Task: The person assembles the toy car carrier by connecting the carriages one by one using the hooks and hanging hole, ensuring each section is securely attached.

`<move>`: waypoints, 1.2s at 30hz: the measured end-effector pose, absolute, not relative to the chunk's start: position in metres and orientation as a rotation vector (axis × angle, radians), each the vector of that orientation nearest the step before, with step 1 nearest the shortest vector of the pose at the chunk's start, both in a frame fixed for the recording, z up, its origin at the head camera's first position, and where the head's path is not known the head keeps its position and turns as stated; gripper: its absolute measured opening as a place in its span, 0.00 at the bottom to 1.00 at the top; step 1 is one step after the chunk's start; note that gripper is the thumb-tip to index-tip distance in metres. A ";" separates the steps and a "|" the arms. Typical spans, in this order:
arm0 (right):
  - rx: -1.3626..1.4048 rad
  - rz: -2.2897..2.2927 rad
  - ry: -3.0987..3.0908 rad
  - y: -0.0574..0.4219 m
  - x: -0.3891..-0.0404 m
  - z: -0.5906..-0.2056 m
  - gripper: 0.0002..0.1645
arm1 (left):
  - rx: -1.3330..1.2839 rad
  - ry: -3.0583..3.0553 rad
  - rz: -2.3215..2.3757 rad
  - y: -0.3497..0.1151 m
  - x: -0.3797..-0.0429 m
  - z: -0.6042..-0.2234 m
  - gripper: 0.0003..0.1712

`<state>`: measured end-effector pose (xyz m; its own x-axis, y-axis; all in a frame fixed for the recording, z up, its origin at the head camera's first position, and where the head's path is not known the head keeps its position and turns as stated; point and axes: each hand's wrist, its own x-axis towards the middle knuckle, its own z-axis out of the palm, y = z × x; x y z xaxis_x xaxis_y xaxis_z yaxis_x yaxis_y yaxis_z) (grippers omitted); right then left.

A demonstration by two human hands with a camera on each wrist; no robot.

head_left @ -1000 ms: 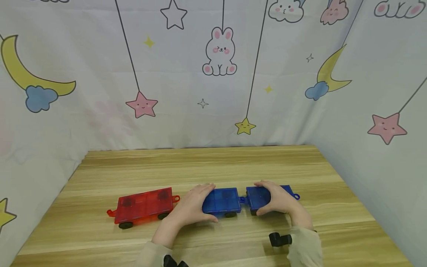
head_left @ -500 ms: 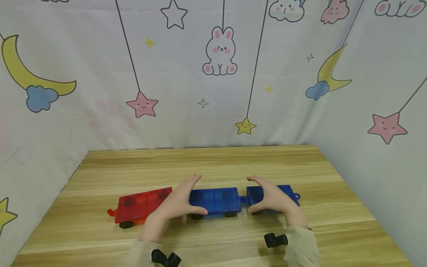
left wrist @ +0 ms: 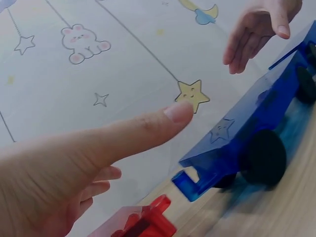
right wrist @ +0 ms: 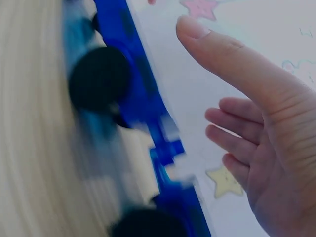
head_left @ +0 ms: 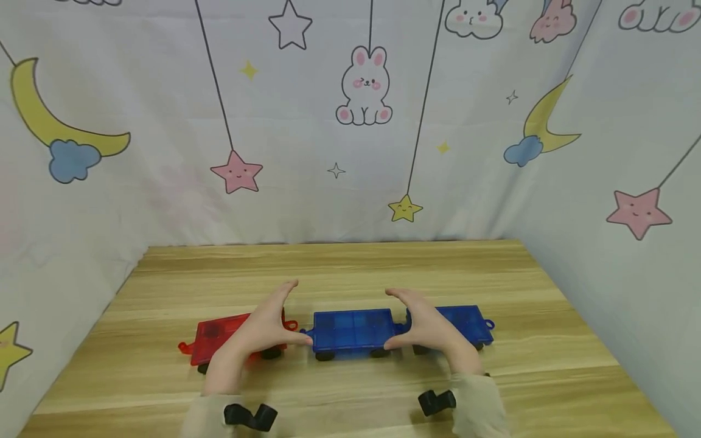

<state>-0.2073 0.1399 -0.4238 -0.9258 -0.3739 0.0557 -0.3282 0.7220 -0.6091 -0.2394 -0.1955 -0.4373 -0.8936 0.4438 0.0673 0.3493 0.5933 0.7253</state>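
8 o'clock: red translucent plastic wagon (head_left: 216,333), round black wheels (head_left: 272,353) | 6 o'clock: blue translucent plastic wagon (head_left: 353,329) | 4 o'clock: second blue translucent plastic wagon (head_left: 467,322) | wood-grain tabletop (head_left: 350,389): yellow-tan, brown streaks | 12 o'clock: white cloth backdrop (head_left: 306,115), printed white rabbit (head_left: 365,88), pink stars (head_left: 238,173), yellow moons (head_left: 49,128), blue clouds (head_left: 72,161) | beige fabric sleeves (head_left: 479,406)

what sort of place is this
Likely a small play area, perhaps a staged one: a white cloth backdrop printed with a cartoon bunny and smiling stars encloses the back and sides of a wood-grain tabletop, where a red toy wagon and two blue toy wagons stand.
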 end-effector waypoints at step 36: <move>-0.721 -0.913 2.705 0.097 -0.211 -0.436 0.53 | 0.681 2.710 0.978 -0.236 -0.245 -0.443 0.56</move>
